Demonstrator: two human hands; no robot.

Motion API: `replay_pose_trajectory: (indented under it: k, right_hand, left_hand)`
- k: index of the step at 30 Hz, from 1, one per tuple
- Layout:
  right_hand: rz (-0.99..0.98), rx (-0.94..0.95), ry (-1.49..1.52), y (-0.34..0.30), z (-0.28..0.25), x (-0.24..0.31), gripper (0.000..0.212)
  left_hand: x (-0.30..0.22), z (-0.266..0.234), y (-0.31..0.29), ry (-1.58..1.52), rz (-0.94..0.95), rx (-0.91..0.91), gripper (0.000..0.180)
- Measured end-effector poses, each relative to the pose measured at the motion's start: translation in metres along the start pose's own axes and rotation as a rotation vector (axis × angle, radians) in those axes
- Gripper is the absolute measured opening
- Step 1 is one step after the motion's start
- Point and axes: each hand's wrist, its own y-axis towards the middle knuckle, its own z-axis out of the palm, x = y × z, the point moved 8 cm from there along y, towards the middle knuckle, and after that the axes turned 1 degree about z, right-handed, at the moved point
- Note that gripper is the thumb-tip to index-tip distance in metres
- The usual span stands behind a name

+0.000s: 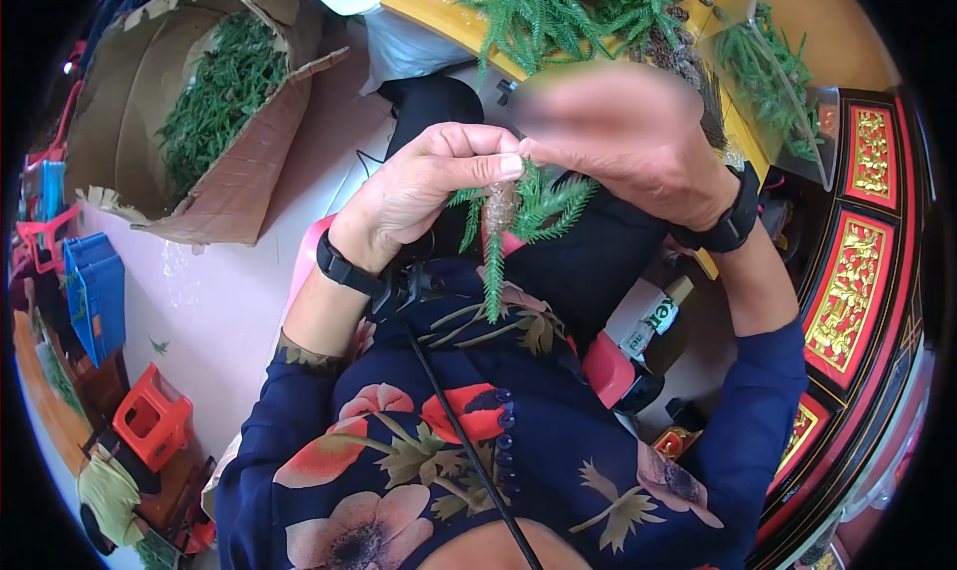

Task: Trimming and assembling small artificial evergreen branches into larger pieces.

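Note:
In front of my chest, an artificial green pine sprig (547, 209) hangs from my fingers, its needled branches spreading downward. A brownish pine cone (499, 207) with pale glittery tips hangs among the branches. My left hand (429, 181) is closed, thumb and forefinger pinching the sprig's top. My right hand (658, 161) meets it there from the right, thumb tip at the top of the sprig. A blur covers much of the right hand's back and fingers, so its exact grip is partly hidden.
A yellow table (439, 11) ahead carries piled green sprigs (558, 16) and pine cones (670, 46). A torn cardboard box (110, 121) of sprigs stands left. Beyond are a blue crate (95, 296) and red stool (153, 415). A red-and-gold carved cabinet (847, 291) stands right.

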Motion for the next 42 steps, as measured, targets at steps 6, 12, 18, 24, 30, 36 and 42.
replay_pose_trajectory:
  k: [6,12,18,24,30,36,42]
  right_hand:
    - [-0.15,0.129,-0.056,0.019,0.002,0.011,0.021]
    - [-0.156,0.231,-0.057,0.033,0.017,0.012,0.012]
    - [0.191,0.412,-0.058,0.027,0.036,-0.01,0.012]
    - [0.594,0.434,0.254,0.011,0.037,-0.041,0.018]
    - [0.272,0.169,0.366,0.013,0.015,-0.034,0.018]
    - [-0.045,0.197,0.151,0.019,0.014,-0.009,0.013]
    - [-0.054,0.287,0.08,0.017,0.023,-0.003,0.009]
  left_hand:
    - [0.0,0.001,-0.005,-0.003,-0.037,0.064,0.017]
    - [-0.004,-0.003,-0.007,0.092,0.025,0.006,0.017]
    - [-0.019,-0.011,-0.008,0.642,0.252,-0.266,0.011]
    - [-0.026,-0.012,-0.01,0.665,0.289,-0.353,0.009]
    - [-0.007,-0.015,-0.006,-0.046,0.065,-0.15,0.011]
    - [0.006,-0.01,-0.004,-0.212,-0.053,0.048,0.012]
    - [0.005,-0.011,-0.004,0.031,-0.017,-0.103,0.011]
